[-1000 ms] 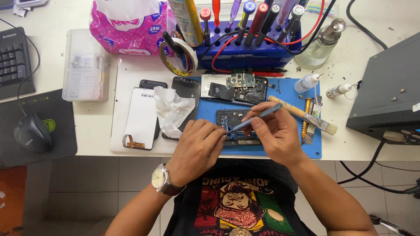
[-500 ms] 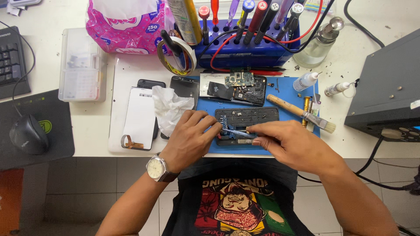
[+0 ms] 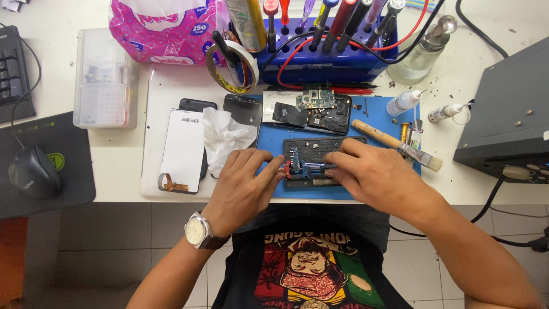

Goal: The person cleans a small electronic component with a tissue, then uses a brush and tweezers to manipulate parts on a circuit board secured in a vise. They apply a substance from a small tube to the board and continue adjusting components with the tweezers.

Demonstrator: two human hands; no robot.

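Note:
A dark opened phone (image 3: 323,146) lies on a blue work mat (image 3: 269,134) at the table's front edge. My left hand (image 3: 246,183), with a wristwatch on the wrist, rests at the phone's left end and pinches its edge with thumb and fingertips. My right hand (image 3: 372,171) covers the phone's right half and holds a thin blue tool (image 3: 313,166) flat across the phone's lower part, tip pointing left towards a small blue part inside. The right hand hides the phone's right end.
A wooden-handled brush (image 3: 394,143) lies just right of my hand. Behind are a second opened phone with a circuit board (image 3: 311,106), crumpled tissue (image 3: 226,137), a white screen panel (image 3: 183,149), a tape roll (image 3: 231,66), a blue tool rack (image 3: 326,60) and small bottles (image 3: 403,103).
My right hand has come down from holding the tool angled above the phone to laying it low across it. My left hand has shifted to the phone's left edge.

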